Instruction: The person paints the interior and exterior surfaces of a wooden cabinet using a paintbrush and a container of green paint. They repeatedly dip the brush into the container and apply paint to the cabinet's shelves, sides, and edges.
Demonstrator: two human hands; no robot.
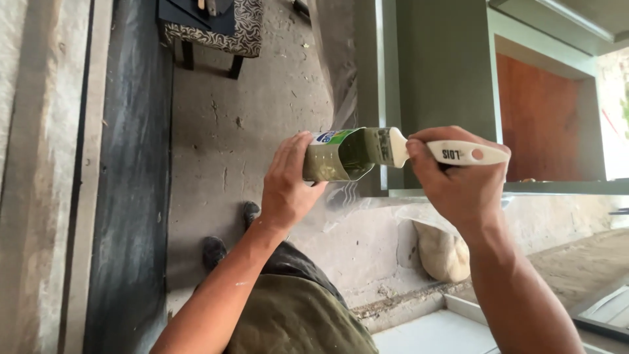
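Note:
My left hand [287,183] grips a cut-open plastic bottle [337,155] with green paint inside, held on its side at chest height. My right hand [455,177] holds a paintbrush [419,151] by its white handle. The brush's bristle end is pushed into the bottle's open mouth and is smeared with green paint. Both forearms reach up from the bottom of the view, and the two hands are about a hand's width apart.
A green-painted cabinet frame [445,72] with a reddish-brown inner panel [540,118] stands behind the hands. Clear plastic sheeting [341,65] hangs beside it. A patterned stool [216,29] stands on the concrete floor [249,131]. My shoes [229,236] show below, and a dark wall strip [128,183] runs on the left.

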